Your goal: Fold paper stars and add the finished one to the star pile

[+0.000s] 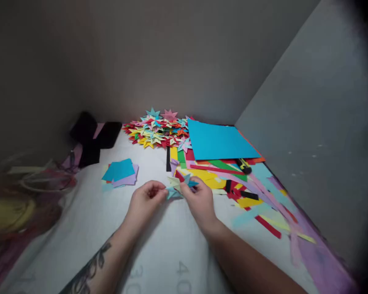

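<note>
A folded paper star in pale yellow, red and blue is held up between my two hands, over the white work surface. My left hand pinches the star's lower left point with thumb and forefinger. On the other side, my right hand grips the star's right part, its thumb lying across the front. Some of the star's points are hidden behind the fingers. Beyond it, against the wall, lies a heap of finished paper stars in many colours. To the left sits a small stack of paper squares, blue on top.
A large blue sheet lies at the back right on other coloured sheets. A yellow and black cutter rests at its front edge. Paper strips spread along the right. A black flat object lies back left; blurred items are at far left.
</note>
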`<state>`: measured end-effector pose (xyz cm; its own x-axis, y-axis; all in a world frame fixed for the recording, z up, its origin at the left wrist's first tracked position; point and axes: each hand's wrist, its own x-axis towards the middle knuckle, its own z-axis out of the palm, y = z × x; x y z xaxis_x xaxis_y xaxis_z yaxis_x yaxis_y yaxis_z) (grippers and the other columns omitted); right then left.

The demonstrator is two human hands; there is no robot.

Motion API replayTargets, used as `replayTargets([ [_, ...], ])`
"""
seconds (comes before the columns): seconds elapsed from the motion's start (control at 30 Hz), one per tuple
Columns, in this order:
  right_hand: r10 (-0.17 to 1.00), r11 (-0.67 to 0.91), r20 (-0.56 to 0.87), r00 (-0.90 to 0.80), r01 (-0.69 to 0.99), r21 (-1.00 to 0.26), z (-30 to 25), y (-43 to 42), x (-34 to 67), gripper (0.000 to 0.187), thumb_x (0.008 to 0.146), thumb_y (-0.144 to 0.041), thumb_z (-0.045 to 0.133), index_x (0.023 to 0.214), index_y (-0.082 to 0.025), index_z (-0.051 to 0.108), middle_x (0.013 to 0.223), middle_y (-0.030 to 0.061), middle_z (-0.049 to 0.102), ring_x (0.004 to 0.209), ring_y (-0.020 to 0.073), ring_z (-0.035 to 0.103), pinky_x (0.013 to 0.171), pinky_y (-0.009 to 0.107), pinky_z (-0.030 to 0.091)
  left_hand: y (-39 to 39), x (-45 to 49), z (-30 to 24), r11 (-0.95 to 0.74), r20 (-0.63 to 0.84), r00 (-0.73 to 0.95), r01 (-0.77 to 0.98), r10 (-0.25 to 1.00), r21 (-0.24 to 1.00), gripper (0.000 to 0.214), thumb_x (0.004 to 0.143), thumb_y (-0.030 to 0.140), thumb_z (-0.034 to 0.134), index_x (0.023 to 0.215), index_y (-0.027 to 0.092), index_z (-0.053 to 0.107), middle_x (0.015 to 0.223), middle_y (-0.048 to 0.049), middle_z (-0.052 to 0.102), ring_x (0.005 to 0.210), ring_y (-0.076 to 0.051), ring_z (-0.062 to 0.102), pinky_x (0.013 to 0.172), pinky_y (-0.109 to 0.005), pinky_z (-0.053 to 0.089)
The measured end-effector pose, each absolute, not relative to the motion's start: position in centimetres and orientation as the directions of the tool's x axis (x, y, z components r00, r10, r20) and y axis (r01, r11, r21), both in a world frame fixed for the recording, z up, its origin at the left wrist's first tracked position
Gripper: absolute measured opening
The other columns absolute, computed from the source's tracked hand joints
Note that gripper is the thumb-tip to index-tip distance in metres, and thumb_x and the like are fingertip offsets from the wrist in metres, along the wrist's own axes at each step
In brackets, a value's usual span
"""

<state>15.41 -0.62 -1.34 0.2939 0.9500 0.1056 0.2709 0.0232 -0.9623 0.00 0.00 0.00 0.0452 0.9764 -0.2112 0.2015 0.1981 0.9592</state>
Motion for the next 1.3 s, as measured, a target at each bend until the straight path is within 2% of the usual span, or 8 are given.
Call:
replayTargets([
  [0.37, 0.96, 0.06, 0.119, 0.254, 0.226, -0.972, -1.14, -0.69, 15.18, 0.016, 0.072, -0.03, 0.059, 0.063, -0.018, 0.053, 0.066, -0.0007, 0.052, 0.065, 0.0144, 0.049, 0.061, 0.025, 0.039, -0.11, -0.22, -0.61, 0.225, -0.228, 0.035, 0.075, 0.973, 0.971, 0.025, 0.066, 0.037, 0.07, 0.074, 0.015, 0.061, 0.064, 0.0009, 0.06, 0.057, -0.01, 0.051, 0.054, -0.02, 0.038],
  [0.63, 0.969, 0.068, 0.113, 0.22, 0.204, -0.977, -1.05, -0.7, 15.22, 0.018, 0.072, -0.029, 0.061, 0.06, -0.018, 0.051, 0.065, -0.0011, 0.051, 0.065, 0.014, 0.048, 0.061, 0.024, 0.038, -0.08, -0.38, -0.78, 0.219, -0.22, 0.037, 0.034, 0.975, 0.975, 0.024, 0.067, 0.035, 0.071, 0.074, 0.015, 0.061, 0.064, 0.0008, 0.061, 0.057, -0.009, 0.051, 0.055, -0.019, 0.038],
  [0.87, 0.988, -0.038, -0.026, 0.151, 0.082, -0.996, -1.79, -0.81, 15.04, 0.021, 0.071, -0.029, 0.062, 0.059, -0.018, 0.049, 0.056, -0.0056, 0.041, 0.055, 0.0101, 0.038, 0.052, 0.022, 0.031, -0.33, -0.16, -0.83, 0.189, -0.19, 0.01, 0.066, 0.982, 0.98, 0.024, 0.068, 0.036, 0.071, 0.076, 0.015, 0.062, 0.064, 0.0013, 0.06, 0.057, -0.009, 0.051, 0.054, -0.019, 0.039],
  [1.13, 0.995, -0.072, -0.07, 0.065, 0.028, -0.997, -1.78, -0.84, 15.26, 0.017, 0.071, -0.03, 0.064, 0.064, -0.016, 0.059, 0.058, -0.0036, 0.048, 0.056, 0.0104, 0.039, 0.053, 0.023, 0.032, -0.43, -0.11, -0.41, 0.194, -0.194, -0.018, 0.041, 0.981, 0.98, 0.026, 0.067, 0.038, 0.071, 0.077, 0.015, 0.061, 0.063, 0.002, 0.06, 0.058, -0.01, 0.052, 0.054, -0.019, 0.04],
  [1.3, 0.994, -0.105, -0.103, 0.031, 0.056, -0.993, -1.79, -0.88, 15.24, 0.021, 0.069, -0.033, 0.066, 0.062, -0.015, 0.059, 0.055, -0.0038, 0.047, 0.055, 0.0102, 0.04, 0.052, 0.022, 0.032, -0.43, -0.26, -0.48, 0.169, -0.167, -0.031, 0.05, 0.985, 0.984, 0.023, 0.07, 0.037, 0.069, 0.077, 0.016, 0.061, 0.064, 0.0029, 0.059, 0.056, -0.009, 0.05, 0.053, -0.019, 0.038],
])
